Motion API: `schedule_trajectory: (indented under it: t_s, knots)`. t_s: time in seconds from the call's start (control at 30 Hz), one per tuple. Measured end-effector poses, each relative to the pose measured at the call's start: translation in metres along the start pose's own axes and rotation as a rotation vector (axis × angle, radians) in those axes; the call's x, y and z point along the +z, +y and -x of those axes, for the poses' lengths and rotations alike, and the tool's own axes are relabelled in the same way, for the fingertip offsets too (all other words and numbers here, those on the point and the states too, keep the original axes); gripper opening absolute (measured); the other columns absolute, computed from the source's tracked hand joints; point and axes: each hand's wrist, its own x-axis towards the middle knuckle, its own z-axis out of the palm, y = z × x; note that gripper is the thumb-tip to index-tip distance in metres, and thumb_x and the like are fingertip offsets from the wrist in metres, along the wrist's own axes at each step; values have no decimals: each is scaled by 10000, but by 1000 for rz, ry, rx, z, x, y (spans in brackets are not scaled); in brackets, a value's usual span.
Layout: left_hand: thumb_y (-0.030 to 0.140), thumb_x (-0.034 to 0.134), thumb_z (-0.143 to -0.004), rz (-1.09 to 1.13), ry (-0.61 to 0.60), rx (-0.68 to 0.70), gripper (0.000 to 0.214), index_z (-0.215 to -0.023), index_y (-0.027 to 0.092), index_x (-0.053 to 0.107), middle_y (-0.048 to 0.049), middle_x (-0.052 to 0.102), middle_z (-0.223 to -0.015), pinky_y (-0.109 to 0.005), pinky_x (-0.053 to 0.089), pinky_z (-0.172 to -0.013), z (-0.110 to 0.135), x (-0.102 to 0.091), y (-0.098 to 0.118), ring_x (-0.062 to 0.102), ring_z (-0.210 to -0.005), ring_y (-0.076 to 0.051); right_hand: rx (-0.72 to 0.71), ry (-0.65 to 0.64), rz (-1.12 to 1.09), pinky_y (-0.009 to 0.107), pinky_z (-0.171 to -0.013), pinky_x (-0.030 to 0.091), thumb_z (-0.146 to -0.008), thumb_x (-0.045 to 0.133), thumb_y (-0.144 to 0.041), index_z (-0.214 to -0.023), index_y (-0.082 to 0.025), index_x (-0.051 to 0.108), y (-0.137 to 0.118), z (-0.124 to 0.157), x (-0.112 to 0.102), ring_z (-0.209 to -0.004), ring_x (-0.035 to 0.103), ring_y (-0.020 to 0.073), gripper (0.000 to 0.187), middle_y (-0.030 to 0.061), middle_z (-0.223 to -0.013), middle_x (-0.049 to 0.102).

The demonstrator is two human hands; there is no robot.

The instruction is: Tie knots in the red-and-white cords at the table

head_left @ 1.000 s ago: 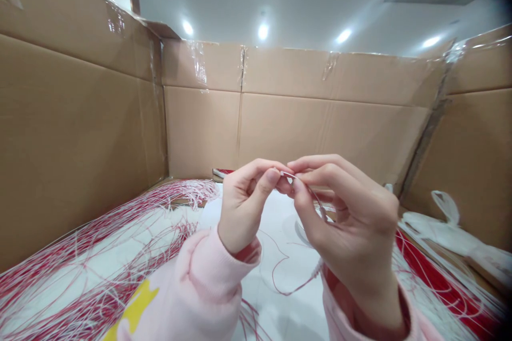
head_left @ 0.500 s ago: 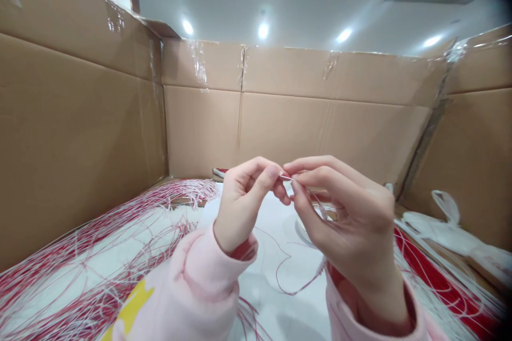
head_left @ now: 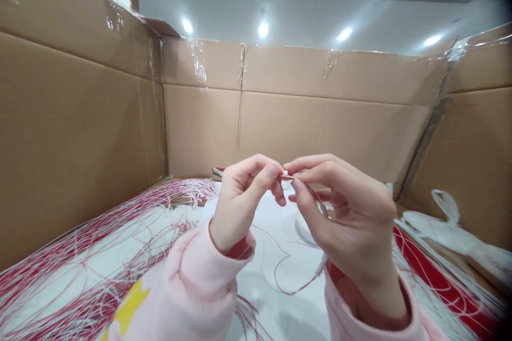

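Above the white work surface point(head_left: 264, 277), my two hands meet fingertip to fingertip. Thumb and index finger of my left hand point(head_left: 246, 197) pinch a tiny white piece point(head_left: 285, 173), too small to make out fully. My right hand point(head_left: 348, 213) is closed in a pinch on a thin red-and-white wire point(head_left: 312, 192), whose end reaches the white piece. The wire passes behind my right fingers. Below, a loop of thin red wire point(head_left: 282, 287) lies on the white surface, running toward my right wrist. A round white object point(head_left: 304, 230) sits partly hidden behind my right hand.
Bundles of red and white wires point(head_left: 80, 245) spread over the left side. More red wires point(head_left: 436, 272) lie at the right, beside a white plastic bag point(head_left: 448, 224). Tall cardboard walls point(head_left: 288, 122) enclose the left, back and right.
The tiny white piece now shows between my fingertips, where mainly a thin wire end was visible before. Both hands have shifted only slightly.
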Motion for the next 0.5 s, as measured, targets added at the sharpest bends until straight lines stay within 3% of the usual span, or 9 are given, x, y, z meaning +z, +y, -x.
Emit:
schedule_trajectory:
  t_s: [0.27, 0.5]
  knots:
    - [170, 512, -762, -157, 5, 161, 109, -711, 137, 602, 7, 568, -590, -180, 457, -509, 1, -1, 3, 534, -510, -71, 72, 15, -73, 207, -491, 504, -693, 517, -20, -704, -157, 553, -1, 0, 0, -658, 568, 112, 142, 26, -837, 578]
    - [136, 542, -737, -209, 2, 212, 66, -739, 148, 607, 8, 592, -625, -166, 471, -502, 3, -2, 3, 547, -518, -68, 90, 7, -96, 200, -472, 482, -699, 516, -30, -682, -164, 547, -3, 0, -1, -642, 565, 106, 138, 19, -834, 583]
